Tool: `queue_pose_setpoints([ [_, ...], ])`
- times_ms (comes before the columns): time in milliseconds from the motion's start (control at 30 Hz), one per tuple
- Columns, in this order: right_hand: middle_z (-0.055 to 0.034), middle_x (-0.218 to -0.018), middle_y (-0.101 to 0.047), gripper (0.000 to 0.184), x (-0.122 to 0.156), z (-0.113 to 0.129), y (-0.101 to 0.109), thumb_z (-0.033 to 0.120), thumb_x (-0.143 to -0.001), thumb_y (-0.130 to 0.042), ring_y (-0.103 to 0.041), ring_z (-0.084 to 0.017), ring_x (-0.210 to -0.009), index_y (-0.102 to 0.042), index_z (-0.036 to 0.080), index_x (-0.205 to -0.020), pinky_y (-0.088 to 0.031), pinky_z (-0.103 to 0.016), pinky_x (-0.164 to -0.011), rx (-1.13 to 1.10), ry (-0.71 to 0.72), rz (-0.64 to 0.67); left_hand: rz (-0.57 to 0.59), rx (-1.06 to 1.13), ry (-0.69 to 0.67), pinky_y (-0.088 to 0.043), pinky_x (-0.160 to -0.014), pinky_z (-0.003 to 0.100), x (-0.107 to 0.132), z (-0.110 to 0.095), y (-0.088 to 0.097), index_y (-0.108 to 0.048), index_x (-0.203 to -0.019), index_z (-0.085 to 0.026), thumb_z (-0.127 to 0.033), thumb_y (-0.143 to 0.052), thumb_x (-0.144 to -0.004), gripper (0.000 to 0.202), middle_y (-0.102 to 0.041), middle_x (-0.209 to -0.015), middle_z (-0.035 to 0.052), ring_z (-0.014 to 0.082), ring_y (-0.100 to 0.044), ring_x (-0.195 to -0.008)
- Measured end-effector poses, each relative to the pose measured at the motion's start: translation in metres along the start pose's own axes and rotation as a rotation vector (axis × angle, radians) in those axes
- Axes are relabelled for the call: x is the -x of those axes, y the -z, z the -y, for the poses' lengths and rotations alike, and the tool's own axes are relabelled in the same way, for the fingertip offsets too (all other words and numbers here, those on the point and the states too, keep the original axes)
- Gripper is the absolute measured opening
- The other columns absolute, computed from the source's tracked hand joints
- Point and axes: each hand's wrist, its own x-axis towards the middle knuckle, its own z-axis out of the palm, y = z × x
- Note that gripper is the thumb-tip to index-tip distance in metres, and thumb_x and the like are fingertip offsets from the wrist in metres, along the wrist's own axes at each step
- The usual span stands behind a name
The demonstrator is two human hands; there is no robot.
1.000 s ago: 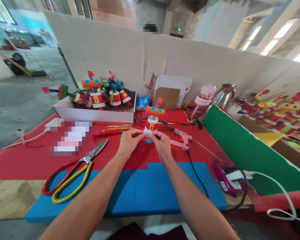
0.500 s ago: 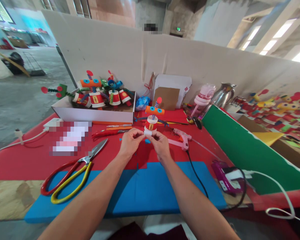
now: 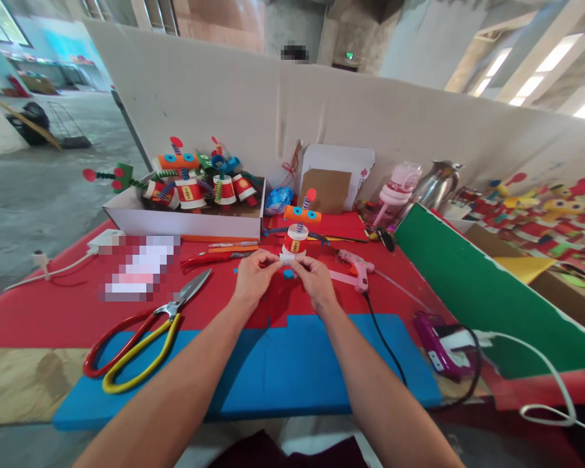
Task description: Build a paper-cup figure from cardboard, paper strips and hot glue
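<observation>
Between the fingertips of my left hand (image 3: 254,275) and my right hand (image 3: 314,279) is a small white piece, like a strip of rolled paper (image 3: 287,259). Both hands are closed in a pinch, one at each end of it. Just behind stands a paper-cup figure (image 3: 296,241) with an orange tube head, blue eyes, a red-tipped antenna and dark coiled arms. A scrap of blue paper (image 3: 288,274) lies beneath my hands. To the right of my right hand rests a pink glue gun (image 3: 358,270).
Large scissors (image 3: 168,312) with red and yellow handles lie at left. A white box (image 3: 185,224) of similar figures stands behind them. A purple power strip (image 3: 441,348) and a green-sided box (image 3: 487,299) are at right. A blue board (image 3: 316,370) lies along the front edge.
Both hands keep their pinch on the white paper piece, which looks slightly turned. The view has shifted a little; nothing else has visibly moved.
</observation>
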Motion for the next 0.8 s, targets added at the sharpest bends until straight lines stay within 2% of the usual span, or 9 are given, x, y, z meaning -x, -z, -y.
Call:
queue_pose_setpoints([
  [267, 0.0026, -0.061, -0.058, 0.019, -0.003, -0.003, 0.004, 0.037, -0.069, -0.063, -0.048, -0.013, -0.058, -0.067, 0.019, -0.071, -0.039, -0.025, -0.059, 0.06, 0.094, -0.075, 0.056, 0.102, 0.058, -0.042, -0.068, 0.026, -0.002, 0.003, 0.002, -0.07, -0.068, -0.017, -0.027, -0.073, -0.06, 0.013, -0.064, -0.071, -0.0004, 0.0137, -0.054, -0.068],
  [400, 0.0009, -0.064, -0.062, 0.021, -0.002, -0.004, 0.002, 0.039, -0.071, -0.063, -0.052, -0.014, -0.06, -0.068, 0.018, -0.072, -0.041, -0.026, -0.061, 0.075, 0.108, -0.068, 0.031, 0.12, 0.089, -0.04, -0.065, 0.025, -0.002, 0.005, 0.002, -0.069, -0.065, -0.017, -0.031, -0.077, -0.057, 0.018, -0.062, -0.068, -0.0012, 0.0126, -0.052, -0.066],
  [667, 0.0003, -0.064, -0.064, 0.02, 0.0, -0.007, -0.004, 0.038, -0.068, -0.064, -0.053, -0.015, -0.061, -0.067, 0.018, -0.068, -0.043, -0.027, -0.062, 0.061, 0.113, -0.081, 0.061, 0.189, 0.083, -0.036, -0.062, 0.024, -0.001, 0.008, 0.001, -0.064, -0.061, -0.017, -0.035, -0.076, -0.058, 0.022, -0.057, -0.063, -0.003, 0.0108, -0.046, -0.062],
  [800, 0.0024, -0.059, -0.059, 0.024, 0.002, -0.006, -0.006, 0.041, -0.07, -0.066, -0.049, -0.013, -0.057, -0.069, 0.018, -0.072, -0.04, -0.026, -0.059, 0.052, 0.06, -0.033, 0.044, 0.197, 0.106, -0.034, -0.06, 0.024, -0.002, 0.009, 0.002, -0.063, -0.059, -0.016, -0.035, -0.075, -0.058, 0.022, -0.054, -0.06, -0.0038, 0.0101, -0.044, -0.06],
])
